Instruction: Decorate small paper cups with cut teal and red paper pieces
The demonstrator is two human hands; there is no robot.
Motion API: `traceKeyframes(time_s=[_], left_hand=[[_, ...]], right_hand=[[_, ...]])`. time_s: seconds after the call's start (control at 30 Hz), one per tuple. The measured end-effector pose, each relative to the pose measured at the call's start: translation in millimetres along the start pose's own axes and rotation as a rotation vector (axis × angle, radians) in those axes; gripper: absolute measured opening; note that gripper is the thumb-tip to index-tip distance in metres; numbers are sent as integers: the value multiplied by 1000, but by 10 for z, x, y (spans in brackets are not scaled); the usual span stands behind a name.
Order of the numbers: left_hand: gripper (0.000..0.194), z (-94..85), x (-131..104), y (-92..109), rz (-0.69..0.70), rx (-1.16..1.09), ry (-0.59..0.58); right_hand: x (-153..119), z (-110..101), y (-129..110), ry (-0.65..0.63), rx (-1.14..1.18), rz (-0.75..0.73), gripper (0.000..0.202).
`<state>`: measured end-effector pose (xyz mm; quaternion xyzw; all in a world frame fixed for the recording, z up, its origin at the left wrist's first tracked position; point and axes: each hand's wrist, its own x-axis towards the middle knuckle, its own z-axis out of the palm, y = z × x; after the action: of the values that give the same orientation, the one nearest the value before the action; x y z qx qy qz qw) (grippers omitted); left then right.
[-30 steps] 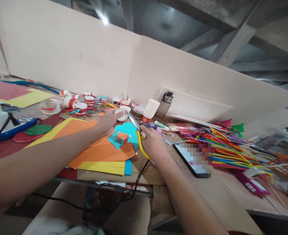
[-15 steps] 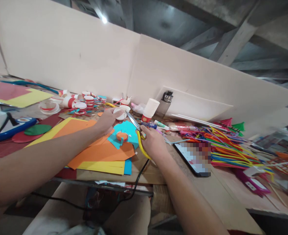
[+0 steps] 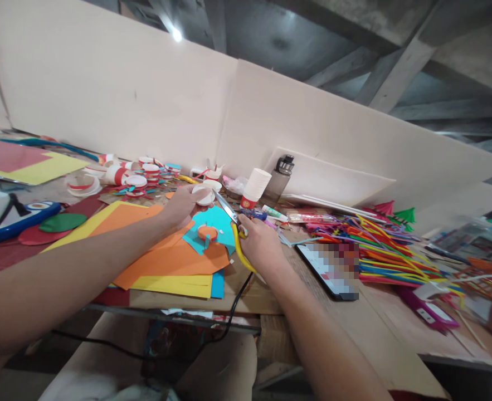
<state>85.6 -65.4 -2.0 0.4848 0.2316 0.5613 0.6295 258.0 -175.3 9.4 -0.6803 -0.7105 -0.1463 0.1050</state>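
Observation:
My left hand (image 3: pixel 182 207) pinches a white round piece cut from a paper cup (image 3: pixel 204 195) between thumb and fingers, above the middle of the table. In my right hand (image 3: pixel 260 242) is a pair of yellow-handled scissors (image 3: pixel 226 207), its blades pointing up and left with the tips near the edge of the white piece. Whether they touch it I cannot tell. Below both hands, a small orange-topped paper shape (image 3: pixel 208 233) rests on turquoise paper (image 3: pixel 227 218), which overlies orange sheets (image 3: pixel 174 264) and yellow ones.
A stack of paper cups (image 3: pixel 256 188) and a dark bottle (image 3: pixel 279 179) stand behind my right hand. Cut red-and-white cup pieces (image 3: pixel 136 186) lie at the back left. To the right are a phone (image 3: pixel 327 272), bundled colourful pipe cleaners (image 3: pixel 396 253) and a magenta box (image 3: pixel 432 313).
The view has shifted very slightly. Both hands keep nearly the same places, with the white cup piece and the scissors still held.

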Motion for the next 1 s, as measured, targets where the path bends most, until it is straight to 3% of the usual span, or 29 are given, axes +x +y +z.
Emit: traceKeyframes(time_s=[0.23,0.53,0.77,1.0], left_hand=[[17,1,14,31,-54,-70,11],[34,-46,-6,16,-92,35,-136],[29,61,-61,-38,-59,-132,-188],[32,199,-175,-68,-71,-174,-185]], right_hand=[[13,51,30,54,97,-8,35],[159,259,218,157,742,59,24],[103,121,31,96,1185,188,40],[100,99,-98,192,1281,86,46]])
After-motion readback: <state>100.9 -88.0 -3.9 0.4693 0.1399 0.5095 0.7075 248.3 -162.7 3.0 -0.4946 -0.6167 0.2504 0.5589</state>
